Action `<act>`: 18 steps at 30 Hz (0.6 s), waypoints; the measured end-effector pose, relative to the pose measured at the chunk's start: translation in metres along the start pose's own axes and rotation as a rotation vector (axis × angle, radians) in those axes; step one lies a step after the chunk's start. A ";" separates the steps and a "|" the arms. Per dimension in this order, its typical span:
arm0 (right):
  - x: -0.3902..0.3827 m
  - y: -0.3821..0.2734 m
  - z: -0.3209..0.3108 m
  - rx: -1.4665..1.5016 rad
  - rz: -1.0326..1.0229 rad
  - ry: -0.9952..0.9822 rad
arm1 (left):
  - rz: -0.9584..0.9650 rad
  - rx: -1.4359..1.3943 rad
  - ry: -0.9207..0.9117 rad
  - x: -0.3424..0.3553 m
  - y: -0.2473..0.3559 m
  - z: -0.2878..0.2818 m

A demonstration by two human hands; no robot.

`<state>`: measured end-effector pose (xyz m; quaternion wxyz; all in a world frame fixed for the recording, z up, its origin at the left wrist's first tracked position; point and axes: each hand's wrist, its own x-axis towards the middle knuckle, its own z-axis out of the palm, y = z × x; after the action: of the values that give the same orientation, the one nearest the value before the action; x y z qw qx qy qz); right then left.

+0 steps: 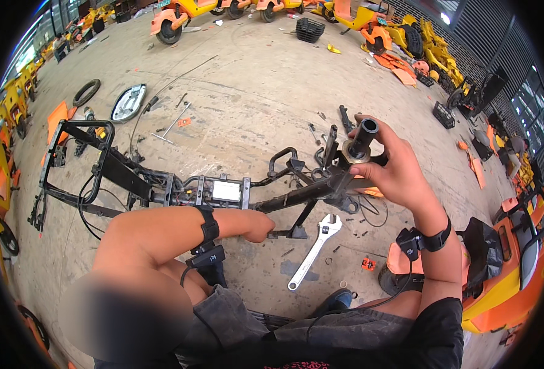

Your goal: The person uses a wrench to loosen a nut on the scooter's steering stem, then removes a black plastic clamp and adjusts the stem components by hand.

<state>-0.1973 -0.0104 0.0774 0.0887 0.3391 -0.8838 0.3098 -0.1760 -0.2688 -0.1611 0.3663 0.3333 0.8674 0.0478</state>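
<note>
A black scooter frame (284, 201) lies stripped on the floor before me. Its steering tube (361, 140) points up at the right end, with a worn metal ring nut (353, 155) around it. My right hand (400, 165) curls about that ring nut, thumb on the near side and fingers on the far side. My left hand (261, 226) is closed at the near side of the frame, beside a small bracket; its fingers are mostly hidden, as is whatever they grip. A silver adjustable wrench (314, 253) lies on the floor between my hands, nearer to me.
Around the frame lie a T-handle wrench (174, 123), a tyre (87, 93), a headlight-like shell (128, 103) and small bolts. An orange and yellow scooter body (499, 289) stands close at my right. More yellow scooters (189, 13) and a black basket (310, 29) are farther off.
</note>
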 end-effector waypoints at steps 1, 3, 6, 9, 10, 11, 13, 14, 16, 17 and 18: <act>0.003 0.001 -0.003 0.043 -0.023 -0.029 | -0.028 -0.004 -0.016 -0.001 0.002 -0.002; 0.007 0.003 -0.009 0.129 -0.067 -0.086 | -0.017 -0.017 -0.004 -0.001 0.003 -0.002; 0.009 0.005 -0.012 0.077 -0.083 -0.129 | -0.020 -0.028 0.012 -0.003 0.005 -0.001; 0.010 0.004 -0.015 0.105 -0.075 -0.132 | -0.017 -0.028 0.025 -0.003 0.006 -0.001; 0.008 0.002 -0.016 0.057 -0.022 -0.140 | -0.014 -0.028 0.025 -0.003 0.005 -0.001; 0.005 -0.001 -0.015 0.028 -0.034 -0.095 | 0.001 -0.017 0.021 -0.003 0.004 -0.001; -0.003 -0.007 -0.009 -0.030 -0.058 -0.009 | 0.028 0.004 0.012 -0.002 0.001 0.000; -0.005 -0.004 -0.004 -0.084 -0.080 0.034 | 0.046 0.008 0.018 -0.002 -0.001 0.002; -0.009 -0.012 -0.002 -0.113 -0.006 0.076 | 0.029 0.000 0.001 -0.002 -0.003 0.002; -0.011 -0.015 0.000 -0.129 0.032 0.095 | 0.022 -0.006 -0.007 -0.002 -0.002 0.000; -0.013 -0.013 0.006 -0.202 0.011 0.175 | 0.030 -0.006 -0.004 -0.001 -0.003 0.001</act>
<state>-0.1789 -0.0149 0.0742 0.1976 0.2951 -0.9013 0.2481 -0.1767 -0.2723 -0.1622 0.3684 0.3450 0.8615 0.0553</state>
